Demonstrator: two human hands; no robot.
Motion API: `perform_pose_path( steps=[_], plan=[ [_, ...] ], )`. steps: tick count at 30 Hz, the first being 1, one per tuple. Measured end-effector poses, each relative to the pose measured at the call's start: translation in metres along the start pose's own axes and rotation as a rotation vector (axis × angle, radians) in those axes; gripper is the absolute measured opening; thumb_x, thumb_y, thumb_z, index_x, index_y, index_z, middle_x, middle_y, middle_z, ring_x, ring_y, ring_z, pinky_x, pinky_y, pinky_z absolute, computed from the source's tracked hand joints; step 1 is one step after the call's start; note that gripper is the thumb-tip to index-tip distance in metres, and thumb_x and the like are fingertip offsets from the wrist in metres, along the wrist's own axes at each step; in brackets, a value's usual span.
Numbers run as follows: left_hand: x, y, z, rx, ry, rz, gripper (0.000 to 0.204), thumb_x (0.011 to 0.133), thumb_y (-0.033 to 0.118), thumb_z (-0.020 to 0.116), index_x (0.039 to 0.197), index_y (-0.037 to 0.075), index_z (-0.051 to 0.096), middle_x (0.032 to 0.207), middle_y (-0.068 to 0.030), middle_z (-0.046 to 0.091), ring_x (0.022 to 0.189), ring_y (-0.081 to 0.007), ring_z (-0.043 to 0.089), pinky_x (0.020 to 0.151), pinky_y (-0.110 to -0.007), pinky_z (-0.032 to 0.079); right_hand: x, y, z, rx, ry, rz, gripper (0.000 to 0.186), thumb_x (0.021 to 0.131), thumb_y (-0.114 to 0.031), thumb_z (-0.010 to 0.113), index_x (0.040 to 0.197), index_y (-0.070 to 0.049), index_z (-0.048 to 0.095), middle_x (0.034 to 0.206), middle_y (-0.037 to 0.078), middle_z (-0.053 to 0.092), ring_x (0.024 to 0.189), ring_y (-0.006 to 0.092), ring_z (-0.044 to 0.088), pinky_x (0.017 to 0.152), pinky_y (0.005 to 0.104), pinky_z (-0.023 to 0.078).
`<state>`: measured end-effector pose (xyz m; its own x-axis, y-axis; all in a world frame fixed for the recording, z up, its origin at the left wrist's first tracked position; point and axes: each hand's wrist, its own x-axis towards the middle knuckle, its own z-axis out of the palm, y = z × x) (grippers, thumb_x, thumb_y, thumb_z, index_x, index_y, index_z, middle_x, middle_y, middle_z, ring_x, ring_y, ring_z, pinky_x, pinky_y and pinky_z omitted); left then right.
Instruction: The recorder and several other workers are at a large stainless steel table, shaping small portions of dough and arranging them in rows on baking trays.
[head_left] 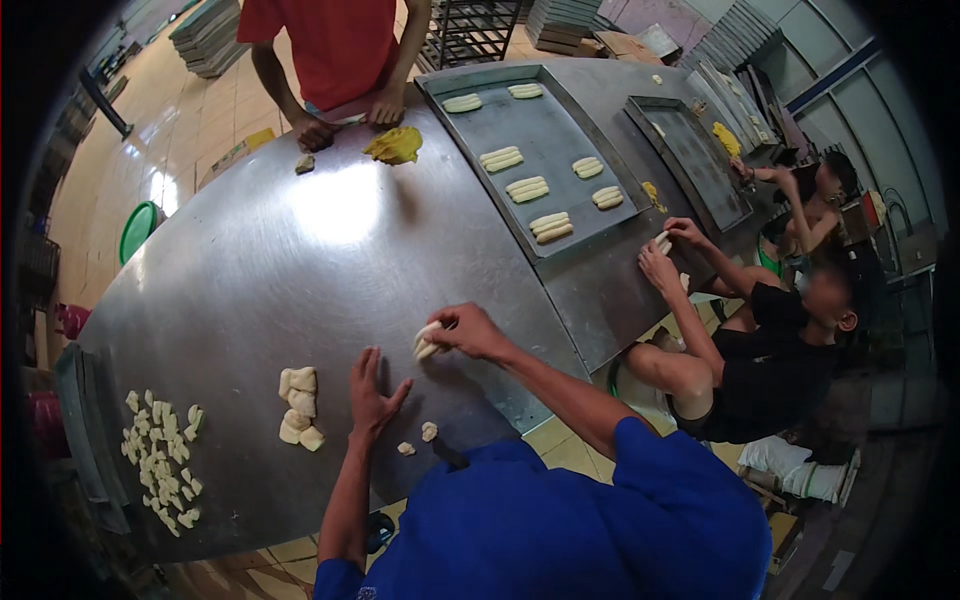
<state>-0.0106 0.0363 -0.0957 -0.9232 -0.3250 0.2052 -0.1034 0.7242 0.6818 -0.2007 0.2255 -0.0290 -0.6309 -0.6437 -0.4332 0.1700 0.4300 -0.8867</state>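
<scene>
Between the fingers of my right hand [466, 330] is a small bundle of rolled dough strips [427, 342], gripped at its right side just over the steel table. My left hand [376, 392] is spread, thumb and fingers apart, with nothing in it. To its left lies a short stack of pale dough pieces [299, 408]. Two small dough lumps [429, 431] rest near the table edge by my body. Farther left, many cut dough bits [160, 460] are scattered in a loose patch.
A large metal tray [545, 120] at the far right bears several ridged dough pieces; another tray [690, 160] lies beyond it. Across the steel table [250, 270] a person in red [325, 50] works near a yellow mass [394, 146]. Two people sit at the right, one shaping dough [662, 242].
</scene>
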Motion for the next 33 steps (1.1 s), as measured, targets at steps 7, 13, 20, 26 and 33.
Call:
perform_pose_path(
  steps=[7,13,20,26,33],
  plan=[
    [-0.010,-0.020,0.003,0.172,-0.062,0.050,0.077,0.081,0.039,0.082,0.144,0.004,0.053,0.154,-0.0180,0.046,0.141,-0.0384,0.044,0.116,-0.050,0.035,-0.034,-0.056,-0.165,0.251,0.359,-0.013,0.035,0.095,-0.012,0.074,0.125,0.004,0.066,0.109,0.011,0.072,0.089,0.0170,0.072,0.080,0.0291,0.062],
    [-0.007,-0.019,0.003,0.144,-0.063,0.008,0.073,0.081,0.036,0.081,0.141,0.005,0.056,0.154,-0.0170,0.046,0.141,-0.0373,0.044,0.115,-0.050,0.035,0.012,-0.041,-0.300,0.353,0.641,-0.073,0.035,0.093,-0.007,0.075,0.123,0.007,0.062,0.105,0.012,0.071,0.089,0.0200,0.073,0.083,0.0303,0.064],
    [-0.007,-0.017,0.005,0.169,-0.063,-0.019,0.070,0.080,0.033,0.082,0.139,0.005,0.057,0.153,-0.0166,0.047,0.140,-0.0367,0.045,0.115,-0.049,0.036,0.118,0.021,-0.383,0.670,0.809,-0.153,0.024,0.093,-0.002,0.074,0.111,0.006,0.061,0.104,0.013,0.068,0.088,0.0230,0.072,0.080,0.0310,0.067],
    [-0.001,-0.014,0.011,0.167,-0.071,-0.041,0.070,0.079,0.033,0.082,0.139,0.007,0.057,0.152,-0.0161,0.048,0.139,-0.0355,0.046,0.114,-0.049,0.037,0.158,0.124,-0.408,0.597,0.843,0.183,0.028,0.092,-0.007,0.073,0.110,0.013,0.064,0.103,0.018,0.069,0.095,0.0240,0.072,0.065,0.0306,0.065],
    [-0.010,-0.019,-0.004,0.229,-0.050,-0.066,0.069,0.079,0.032,0.082,0.139,0.007,0.058,0.151,-0.0165,0.049,0.139,-0.0352,0.047,0.113,-0.048,0.037,0.132,0.081,-0.328,-0.505,0.853,0.171,0.043,0.092,-0.013,0.062,0.134,-0.009,0.061,0.117,0.020,0.071,0.109,0.0396,0.068,0.091,0.0512,0.054]
  ],
)
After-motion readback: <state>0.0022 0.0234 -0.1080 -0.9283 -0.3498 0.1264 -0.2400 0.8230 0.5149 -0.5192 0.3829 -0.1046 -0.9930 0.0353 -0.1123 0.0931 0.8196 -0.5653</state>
